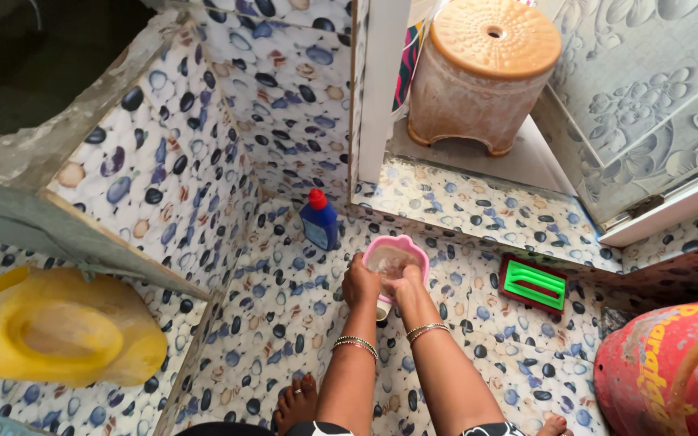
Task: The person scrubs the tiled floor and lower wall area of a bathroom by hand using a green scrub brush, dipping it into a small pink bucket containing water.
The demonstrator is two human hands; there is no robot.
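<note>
We reach both arms up from the bottom of the frame to its centre, left hand [360,284] and right hand [406,289] close together, fingers curled, bangles on both wrists.

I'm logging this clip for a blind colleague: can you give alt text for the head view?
Seen from above, a person's left hand and right hand meet at a pink mug on a pebble-patterned tiled floor. A blue bottle with a red cap stands just behind; a green scrubbing brush lies to the right.
</note>
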